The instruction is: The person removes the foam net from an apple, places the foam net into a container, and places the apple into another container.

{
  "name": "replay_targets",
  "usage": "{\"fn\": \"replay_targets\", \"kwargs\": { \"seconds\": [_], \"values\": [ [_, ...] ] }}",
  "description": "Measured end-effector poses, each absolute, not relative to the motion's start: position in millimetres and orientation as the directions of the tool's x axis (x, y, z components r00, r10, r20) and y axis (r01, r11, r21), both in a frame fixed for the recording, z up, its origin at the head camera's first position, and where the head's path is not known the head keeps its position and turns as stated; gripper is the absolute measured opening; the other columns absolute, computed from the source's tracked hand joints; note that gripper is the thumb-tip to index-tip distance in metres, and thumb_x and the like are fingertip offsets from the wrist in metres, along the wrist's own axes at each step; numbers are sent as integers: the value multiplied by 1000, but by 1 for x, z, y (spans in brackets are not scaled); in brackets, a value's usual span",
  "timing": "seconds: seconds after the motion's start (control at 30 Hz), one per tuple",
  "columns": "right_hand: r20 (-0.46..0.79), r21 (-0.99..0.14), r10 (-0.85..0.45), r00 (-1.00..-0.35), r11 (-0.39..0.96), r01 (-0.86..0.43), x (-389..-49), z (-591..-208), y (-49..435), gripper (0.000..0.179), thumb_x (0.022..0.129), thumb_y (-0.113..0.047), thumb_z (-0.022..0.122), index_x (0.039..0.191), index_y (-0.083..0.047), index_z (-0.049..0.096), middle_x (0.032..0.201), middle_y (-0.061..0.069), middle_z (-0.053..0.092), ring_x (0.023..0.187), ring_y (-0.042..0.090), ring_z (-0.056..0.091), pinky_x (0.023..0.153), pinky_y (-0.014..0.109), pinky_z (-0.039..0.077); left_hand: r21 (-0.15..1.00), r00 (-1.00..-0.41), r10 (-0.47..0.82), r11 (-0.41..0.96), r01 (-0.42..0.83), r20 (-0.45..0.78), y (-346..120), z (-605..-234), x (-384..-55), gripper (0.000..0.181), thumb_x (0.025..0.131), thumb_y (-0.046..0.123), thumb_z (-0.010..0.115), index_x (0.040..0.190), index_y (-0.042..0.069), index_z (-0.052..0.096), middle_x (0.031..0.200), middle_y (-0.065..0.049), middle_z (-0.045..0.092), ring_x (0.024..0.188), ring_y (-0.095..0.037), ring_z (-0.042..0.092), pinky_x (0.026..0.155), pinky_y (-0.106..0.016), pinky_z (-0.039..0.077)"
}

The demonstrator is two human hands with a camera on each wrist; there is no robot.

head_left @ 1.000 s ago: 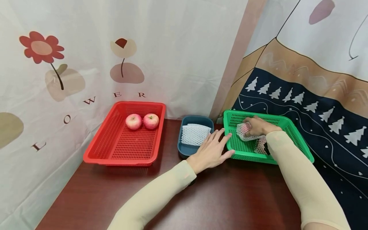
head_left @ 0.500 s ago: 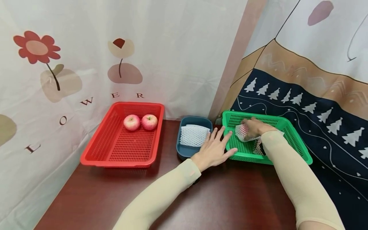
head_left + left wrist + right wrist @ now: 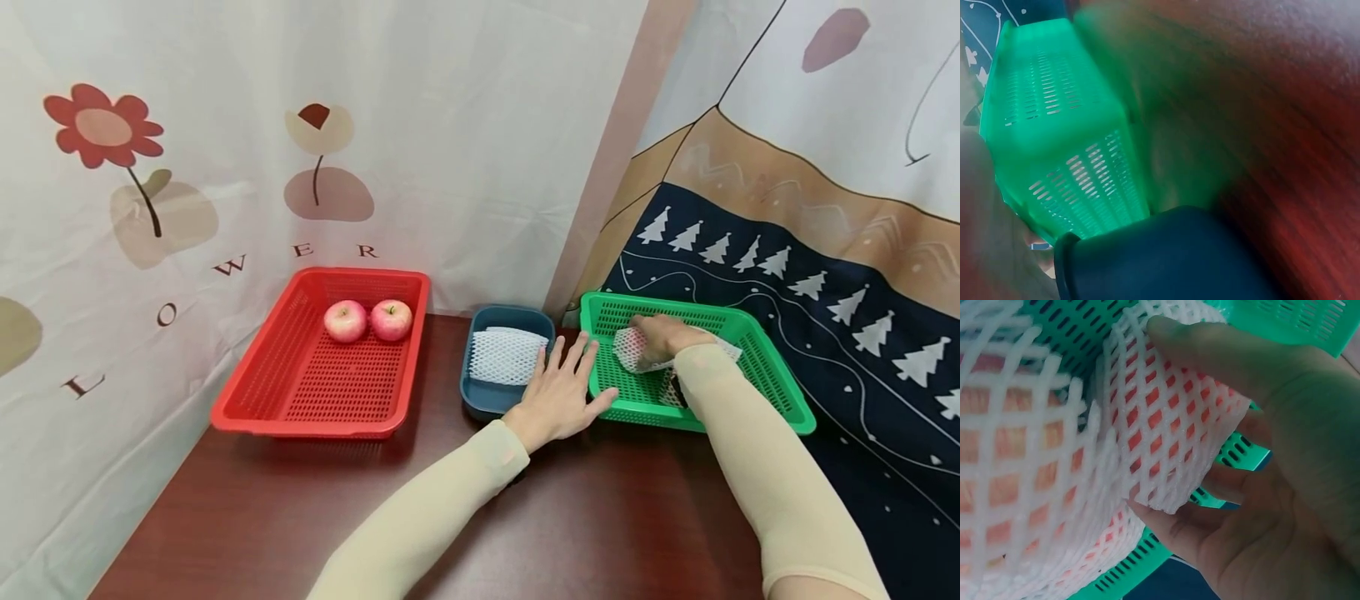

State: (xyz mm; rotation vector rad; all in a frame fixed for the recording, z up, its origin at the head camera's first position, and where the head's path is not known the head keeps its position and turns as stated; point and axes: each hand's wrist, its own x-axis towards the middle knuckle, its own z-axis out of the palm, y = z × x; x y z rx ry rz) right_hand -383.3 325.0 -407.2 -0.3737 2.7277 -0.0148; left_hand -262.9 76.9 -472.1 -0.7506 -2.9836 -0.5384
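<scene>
My right hand (image 3: 663,335) reaches into the green basket (image 3: 789,379) and grips an apple in a white foam net (image 3: 1172,425). In the right wrist view, the thumb lies along the top of the net and fingers curl below it. Another netted apple (image 3: 1004,456) fills the left of that view, with more netting beneath. My left hand (image 3: 558,396) spreads its fingers between the blue box (image 3: 487,403) and the basket's near left corner, holding nothing. Folded white foam nets (image 3: 506,357) lie in the blue box.
To the left stands a red basket (image 3: 411,367) with two bare apples (image 3: 346,321) at its far end. All the containers sit on a dark reddish-brown table (image 3: 630,517). Printed curtains (image 3: 480,150) hang close behind them.
My left hand has edged slightly right, and my right forearm has shifted a little left. The right hand stays on the netted apple in the green basket.
</scene>
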Motion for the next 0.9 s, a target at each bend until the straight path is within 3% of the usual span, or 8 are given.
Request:
{"fn": "replay_targets", "kwargs": {
  "seconds": [0.9],
  "values": [
    [-365, -51, -222, -904, 975, -218, -376, -404, 320, 91, 96, -20, 97, 171, -1, 49, 167, 40, 55, 153, 62, 57, 122, 78, 53, 323, -885, 456, 826, 462, 97, 79, -469, -261, 89, 119, 73, 32, 189, 23, 13, 200, -1, 8, 184, -43, 16, 148, -69, 15]
  ]
}}
